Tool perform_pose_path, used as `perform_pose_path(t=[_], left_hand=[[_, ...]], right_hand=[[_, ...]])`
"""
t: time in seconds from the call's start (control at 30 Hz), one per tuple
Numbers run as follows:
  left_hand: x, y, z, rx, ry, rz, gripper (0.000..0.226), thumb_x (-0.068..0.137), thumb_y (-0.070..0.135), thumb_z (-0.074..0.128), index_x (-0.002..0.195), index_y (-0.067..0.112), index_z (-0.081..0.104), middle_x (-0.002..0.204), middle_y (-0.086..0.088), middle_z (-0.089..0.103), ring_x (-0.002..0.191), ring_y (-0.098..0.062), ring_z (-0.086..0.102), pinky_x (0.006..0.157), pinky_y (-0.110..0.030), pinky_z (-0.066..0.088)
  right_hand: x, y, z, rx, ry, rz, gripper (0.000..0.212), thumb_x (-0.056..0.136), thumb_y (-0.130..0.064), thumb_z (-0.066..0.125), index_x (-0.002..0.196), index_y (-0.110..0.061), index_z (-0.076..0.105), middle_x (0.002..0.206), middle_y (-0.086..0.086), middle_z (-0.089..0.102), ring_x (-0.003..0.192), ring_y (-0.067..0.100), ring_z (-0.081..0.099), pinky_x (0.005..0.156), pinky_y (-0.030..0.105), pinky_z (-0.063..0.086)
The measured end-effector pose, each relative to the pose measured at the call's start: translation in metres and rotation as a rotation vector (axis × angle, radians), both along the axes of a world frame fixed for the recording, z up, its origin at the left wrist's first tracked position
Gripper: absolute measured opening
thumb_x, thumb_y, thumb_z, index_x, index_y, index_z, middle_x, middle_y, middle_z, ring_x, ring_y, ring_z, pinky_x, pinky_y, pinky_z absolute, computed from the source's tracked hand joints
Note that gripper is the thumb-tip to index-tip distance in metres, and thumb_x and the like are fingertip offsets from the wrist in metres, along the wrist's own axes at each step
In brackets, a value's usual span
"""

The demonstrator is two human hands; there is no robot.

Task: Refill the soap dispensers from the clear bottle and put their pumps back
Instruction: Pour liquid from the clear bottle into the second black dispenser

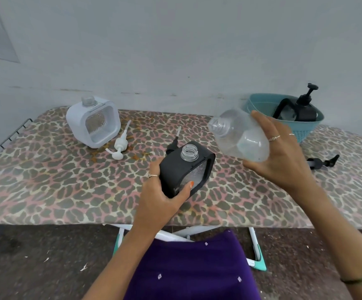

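Head view: we look down on an ironing board [46, 191] with a leopard-print cover, set against a pale wall [175, 40]. At its far right corner stands a teal basket [305, 128] holding a black soap dispenser [303, 109] with its pump on. Near the far left corner a white dispenser [93, 122] stands open-necked, tilted a little, and its white pump [119, 146] lies on the cover just beside it, toward the middle.

Above the middle of the board, our right hand [281, 156] is wrapped around the clear bottle [240, 135], which is uncapped and tipped so that its mouth points left, higher than and to the right of the open neck of a second black dispenser [186, 167]. Our left hand [160, 191] grips that dispenser by its lower left corner, thumb on its clear front, leaning it to the right. Whether it touches the cover we cannot tell.

A black pump [173, 146] lies just behind this dispenser. Another black pump [322, 162] lies near the right edge.
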State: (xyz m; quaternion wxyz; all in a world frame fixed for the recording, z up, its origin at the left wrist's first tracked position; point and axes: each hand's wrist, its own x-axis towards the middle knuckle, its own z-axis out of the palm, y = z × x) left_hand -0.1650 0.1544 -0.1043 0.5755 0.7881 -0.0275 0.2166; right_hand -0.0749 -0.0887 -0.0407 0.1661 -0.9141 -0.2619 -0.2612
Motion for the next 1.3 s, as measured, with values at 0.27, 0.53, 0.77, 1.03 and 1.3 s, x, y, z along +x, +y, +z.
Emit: perform_pose_path(t=[0.27,0.53,0.77,1.03,1.3], left_hand=[[-0.002,-0.001,0.002,-0.020,-0.006,-0.005,0.056,0.073,0.027,0.077,0.119,0.020,0.047,0.106,0.015,0.063,0.097,0.001,0.064,0.078,-0.017,0.054],[-0.002,0.000,0.002,-0.033,-0.007,-0.030,0.060,0.073,0.035,0.075,0.123,0.015,0.047,0.106,0.012,0.065,0.097,-0.002,0.065,0.078,-0.021,0.055],[-0.001,0.000,0.002,-0.020,-0.014,-0.031,0.060,0.074,0.034,0.075,0.122,0.014,0.046,0.102,0.009,0.066,0.093,-0.003,0.066,0.076,-0.025,0.057],[-0.001,0.000,0.002,-0.009,-0.012,-0.019,0.056,0.075,0.021,0.078,0.121,0.017,0.046,0.103,0.014,0.064,0.094,-0.001,0.065,0.077,-0.022,0.056],[-0.002,0.000,0.003,-0.008,-0.015,-0.017,0.057,0.077,0.011,0.079,0.120,0.024,0.044,0.103,0.012,0.065,0.093,-0.002,0.066,0.075,-0.017,0.054]], right_hand=[[0.005,-0.003,0.007,-0.189,-0.146,0.009,0.095,0.068,-0.038,0.082,0.143,-0.019,0.029,0.126,0.024,0.052,0.113,0.044,0.051,0.096,0.057,0.039],[0.004,0.000,0.017,-0.271,-0.175,0.004,0.102,0.060,-0.034,0.086,0.144,-0.019,0.030,0.125,0.027,0.052,0.113,0.045,0.049,0.095,0.059,0.038],[0.007,0.000,0.019,-0.309,-0.197,0.017,0.104,0.060,-0.035,0.087,0.144,-0.019,0.029,0.125,0.027,0.052,0.114,0.045,0.051,0.095,0.061,0.039],[0.008,-0.001,0.022,-0.330,-0.218,0.016,0.108,0.056,-0.035,0.090,0.144,-0.020,0.029,0.124,0.028,0.052,0.113,0.045,0.050,0.095,0.061,0.038],[0.007,-0.001,0.025,-0.340,-0.226,0.018,0.108,0.056,-0.037,0.090,0.144,-0.020,0.030,0.125,0.027,0.052,0.114,0.044,0.050,0.096,0.062,0.037]])
